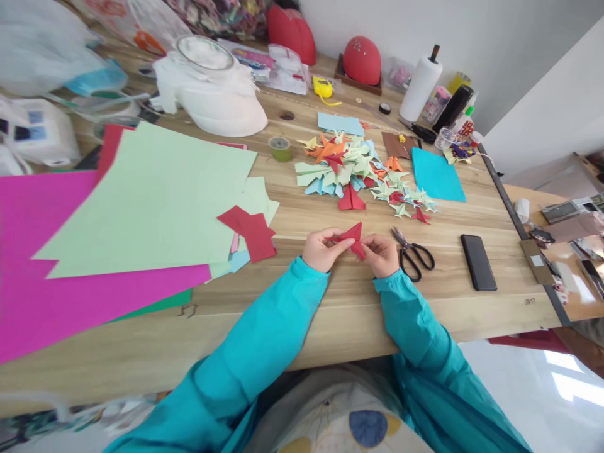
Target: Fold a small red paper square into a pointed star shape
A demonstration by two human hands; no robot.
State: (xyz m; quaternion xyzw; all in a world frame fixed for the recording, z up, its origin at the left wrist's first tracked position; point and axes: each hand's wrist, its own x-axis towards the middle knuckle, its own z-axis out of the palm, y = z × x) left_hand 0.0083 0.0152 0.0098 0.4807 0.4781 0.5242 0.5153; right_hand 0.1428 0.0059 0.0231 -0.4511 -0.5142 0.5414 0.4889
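A small folded red paper piece (353,234), pointed like an origami bird, is held between both hands above the front of the table. My left hand (321,249) pinches its left side with thumb and fingers. At its lower right, the fingertips of my right hand (382,255) close on the paper. Black-handled scissors (413,253) lie just right of my right hand. Beyond the hands spreads a heap of folded paper pieces (346,163) in green, red, orange and blue. Flat red paper pieces (255,234) rest to the left.
Large green sheets (151,207) and magenta sheets (51,251) cover the table's left side. A black phone (478,262) lies at right, a blue square stack (438,174) behind it. Along the back stand a paper towel roll (421,88), a red pincushion (362,60) and a tape roll (280,148).
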